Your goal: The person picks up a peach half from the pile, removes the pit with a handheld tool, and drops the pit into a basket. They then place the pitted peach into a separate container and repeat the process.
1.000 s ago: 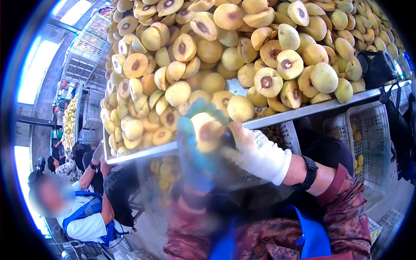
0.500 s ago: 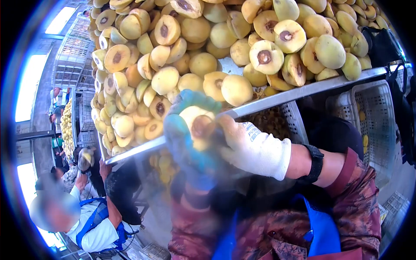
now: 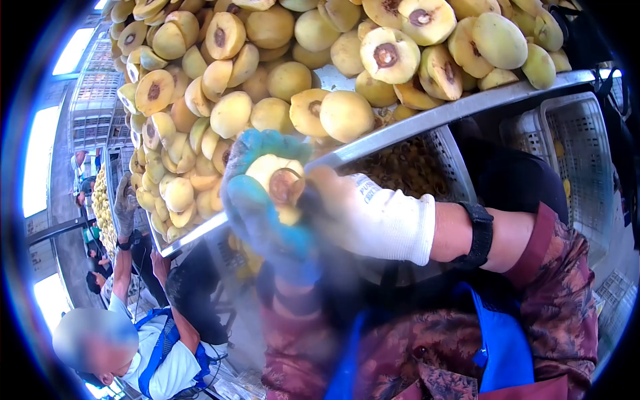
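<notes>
In the middle of the head view my left hand (image 3: 267,200), in a blue-teal glove, is wrapped round a peach half (image 3: 273,168). The cut face points toward my right hand, and a brown pit (image 3: 285,186) shows in its flesh. My right hand (image 3: 340,203) wears a white knit glove. Its fingers are curled closed right beside the pit, but they are blurred, and whatever they grip is hidden. Beyond both hands, a heap of yellow halved peaches (image 3: 231,114) fills the metal-edged table (image 3: 400,135), many showing brown pits.
A crate (image 3: 450,160) with brown pits stands under the table's edge. White perforated crates (image 3: 579,147) are stacked at the right. A co-worker (image 3: 163,347) in a white shirt and blue straps is at the lower left, one gloved hand (image 3: 125,207) raised by the table corner.
The view has shifted, so the peach heap sits higher and further left. My hands remain together around the peach half. The co-worker's gloved hand has risen toward the table.
</notes>
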Available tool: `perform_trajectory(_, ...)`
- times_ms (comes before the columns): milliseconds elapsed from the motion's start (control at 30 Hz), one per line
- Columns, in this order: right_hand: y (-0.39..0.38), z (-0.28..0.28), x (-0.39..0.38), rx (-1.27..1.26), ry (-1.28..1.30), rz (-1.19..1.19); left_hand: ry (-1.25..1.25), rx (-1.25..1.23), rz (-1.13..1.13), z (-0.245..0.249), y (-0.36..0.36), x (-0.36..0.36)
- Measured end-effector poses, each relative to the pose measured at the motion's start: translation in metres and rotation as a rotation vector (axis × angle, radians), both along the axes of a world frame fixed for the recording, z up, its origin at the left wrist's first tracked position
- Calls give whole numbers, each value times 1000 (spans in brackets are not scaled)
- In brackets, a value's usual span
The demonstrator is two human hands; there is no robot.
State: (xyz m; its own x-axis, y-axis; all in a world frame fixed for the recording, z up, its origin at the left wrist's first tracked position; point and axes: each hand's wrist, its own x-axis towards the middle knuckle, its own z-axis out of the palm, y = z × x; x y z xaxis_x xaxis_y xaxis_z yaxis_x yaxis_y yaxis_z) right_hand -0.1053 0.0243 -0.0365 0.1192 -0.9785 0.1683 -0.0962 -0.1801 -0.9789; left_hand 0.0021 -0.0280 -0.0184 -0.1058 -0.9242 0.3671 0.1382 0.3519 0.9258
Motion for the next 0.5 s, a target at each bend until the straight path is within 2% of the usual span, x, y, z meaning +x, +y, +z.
perform_trajectory(33, -1, -4, 2, 6, -5, 4, 11, 30, 44, 1, 1, -2)
perform_trajectory(100, -3, -12, 6, 16, -14, 18, -22, 70, -17, 3, 1, 2)
perform_trajectory(167, -5, -12, 5, -7, 125, 45, -43, 128, -53, 2, 1, 7)
perform_trajectory(200, -4, -7, 4, 48, 67, 48, -94, 104, -77, 3, 0, 9)
perform_trajectory(300, -2, -8, 6, 111, 19, 24, 12, 21, -165, 0, -1, 8)
perform_trajectory(400, -3, -14, 9, 94, 39, -37, 18, 146, -104, 1, -2, 7)
perform_trajectory(500, -6, -17, 16, 133, 32, -66, -96, 59, -88, 1, -1, 6)
